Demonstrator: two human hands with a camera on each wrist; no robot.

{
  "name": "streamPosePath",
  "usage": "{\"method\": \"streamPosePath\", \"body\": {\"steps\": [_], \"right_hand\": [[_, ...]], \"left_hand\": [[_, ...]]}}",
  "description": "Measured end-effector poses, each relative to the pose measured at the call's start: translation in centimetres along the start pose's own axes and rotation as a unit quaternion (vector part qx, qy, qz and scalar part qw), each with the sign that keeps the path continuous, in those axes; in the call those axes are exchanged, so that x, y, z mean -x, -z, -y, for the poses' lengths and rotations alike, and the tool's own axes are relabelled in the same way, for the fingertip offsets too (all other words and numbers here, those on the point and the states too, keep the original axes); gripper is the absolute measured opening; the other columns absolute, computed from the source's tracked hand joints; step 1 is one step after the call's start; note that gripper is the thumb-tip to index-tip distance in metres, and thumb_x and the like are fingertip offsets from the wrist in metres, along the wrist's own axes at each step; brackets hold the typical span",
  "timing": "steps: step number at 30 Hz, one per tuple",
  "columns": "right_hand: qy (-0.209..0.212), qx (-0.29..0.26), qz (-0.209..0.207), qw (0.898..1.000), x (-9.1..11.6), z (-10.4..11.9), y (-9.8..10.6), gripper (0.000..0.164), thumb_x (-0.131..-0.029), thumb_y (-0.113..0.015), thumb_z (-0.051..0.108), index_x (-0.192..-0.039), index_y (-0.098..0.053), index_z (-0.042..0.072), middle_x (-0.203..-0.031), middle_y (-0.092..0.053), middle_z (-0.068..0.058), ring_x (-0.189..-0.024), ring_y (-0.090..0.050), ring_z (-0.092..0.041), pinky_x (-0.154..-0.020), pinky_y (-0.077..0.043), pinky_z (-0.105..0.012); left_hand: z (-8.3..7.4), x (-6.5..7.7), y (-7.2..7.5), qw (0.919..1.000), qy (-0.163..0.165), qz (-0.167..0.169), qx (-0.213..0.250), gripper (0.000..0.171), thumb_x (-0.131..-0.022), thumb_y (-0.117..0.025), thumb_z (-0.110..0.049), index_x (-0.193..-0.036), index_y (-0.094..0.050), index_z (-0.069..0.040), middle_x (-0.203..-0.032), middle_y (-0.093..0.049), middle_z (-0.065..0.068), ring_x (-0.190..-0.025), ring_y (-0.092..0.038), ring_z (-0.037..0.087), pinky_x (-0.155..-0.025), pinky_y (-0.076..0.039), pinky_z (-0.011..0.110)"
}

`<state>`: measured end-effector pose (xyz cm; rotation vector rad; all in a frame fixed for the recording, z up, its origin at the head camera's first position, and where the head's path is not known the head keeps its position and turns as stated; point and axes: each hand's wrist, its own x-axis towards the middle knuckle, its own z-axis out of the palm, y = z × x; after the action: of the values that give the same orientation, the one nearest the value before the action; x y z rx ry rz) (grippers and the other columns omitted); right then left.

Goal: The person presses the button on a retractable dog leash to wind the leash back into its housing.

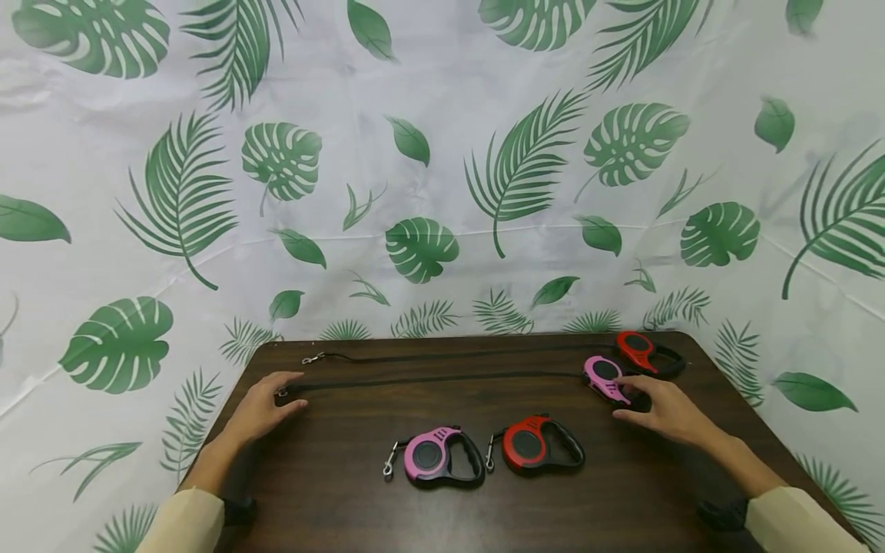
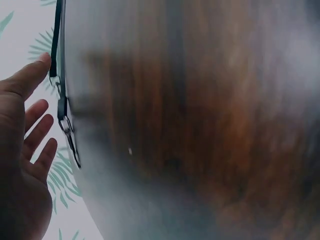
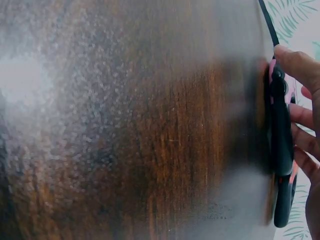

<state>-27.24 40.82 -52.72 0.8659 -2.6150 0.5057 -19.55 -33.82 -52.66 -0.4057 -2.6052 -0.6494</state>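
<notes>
Plain pale yellow sleeves (image 1: 181,524), two dark wrist-worn devices (image 1: 722,514), two bare hands (image 1: 263,411)

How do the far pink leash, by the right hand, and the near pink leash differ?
The far pink leash has its cord stretched across the table; the near pink leash has its clip close beside its case.
The right hand is at the far pink leash; the near pink leash lies apart from it.
Both are pink and black with dark round centres.

Here's the right hand (image 3: 307,139) at the edge, thumb (image 3: 296,65) reaching the black cord (image 3: 270,25) above a pink casing (image 3: 272,65), other fingers (image 3: 302,116) right behind the black handle (image 3: 281,137), second dark handle (image 3: 282,206) just below, glossy brown desk (image 3: 150,125) spreading wide
</notes>
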Motion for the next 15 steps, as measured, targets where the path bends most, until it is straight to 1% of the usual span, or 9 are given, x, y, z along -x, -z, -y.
{"method": "streamPosePath", "body": {"steps": [3,7,10,12,15], "right_hand": [[0.000,0.004,0.004,1.000,0.0,-0.2,-0.1,0.061,-0.080,-0.094,0.038,-0.128,-0.073,0.008,-0.103,-0.075,-0.001,-0.091,-0.070,-0.018,-0.077,-0.060,-0.046],[-0.008,0.002,0.010,1.000,0.0,-0.4,-0.2,0.062,-0.081,-0.094,0.038,-0.130,-0.072,0.007,-0.101,-0.076,0.000,-0.089,-0.071,-0.018,-0.076,-0.060,-0.046],[-0.014,-0.002,0.016,1.000,-0.2,-0.4,-0.3,0.064,-0.082,-0.093,0.040,-0.131,-0.072,0.005,-0.101,-0.076,-0.001,-0.088,-0.071,-0.019,-0.076,-0.061,-0.048],[-0.020,-0.001,0.022,1.000,-0.4,-0.5,-0.3,0.064,-0.083,-0.092,0.041,-0.132,-0.071,0.005,-0.102,-0.077,-0.001,-0.088,-0.072,-0.019,-0.077,-0.061,-0.048],[-0.028,0.000,0.027,0.999,-0.5,-0.6,-0.5,0.065,-0.083,-0.091,0.043,-0.132,-0.071,0.005,-0.103,-0.078,-0.003,-0.089,-0.072,-0.020,-0.078,-0.061,-0.049]], "left_hand": [[0.7,0.3,-0.1,1.0000,0.002,-0.002,-0.003,0.051,-0.084,-0.090,-0.012,-0.128,-0.070,0.004,-0.125,-0.070,0.026,-0.115,-0.067,0.049,-0.095,-0.052,0.064],[1.5,0.5,-0.1,0.9999,0.011,0.001,-0.006,0.049,-0.086,-0.089,-0.012,-0.128,-0.069,0.004,-0.124,-0.069,0.028,-0.115,-0.066,0.051,-0.095,-0.052,0.066],[2.0,0.6,0.1,0.9999,0.015,-0.004,-0.007,0.047,-0.086,-0.088,-0.009,-0.126,-0.070,0.006,-0.122,-0.069,0.029,-0.113,-0.066,0.052,-0.094,-0.052,0.066],[2.3,0.6,0.2,0.9998,0.016,-0.008,-0.005,0.045,-0.085,-0.088,-0.008,-0.125,-0.071,0.006,-0.120,-0.070,0.029,-0.111,-0.067,0.052,-0.093,-0.052,0.066],[2.5,0.5,0.4,0.9999,0.015,-0.006,-0.004,0.042,-0.085,-0.088,-0.006,-0.122,-0.072,0.006,-0.118,-0.071,0.029,-0.109,-0.068,0.051,-0.091,-0.053,0.065]]}}
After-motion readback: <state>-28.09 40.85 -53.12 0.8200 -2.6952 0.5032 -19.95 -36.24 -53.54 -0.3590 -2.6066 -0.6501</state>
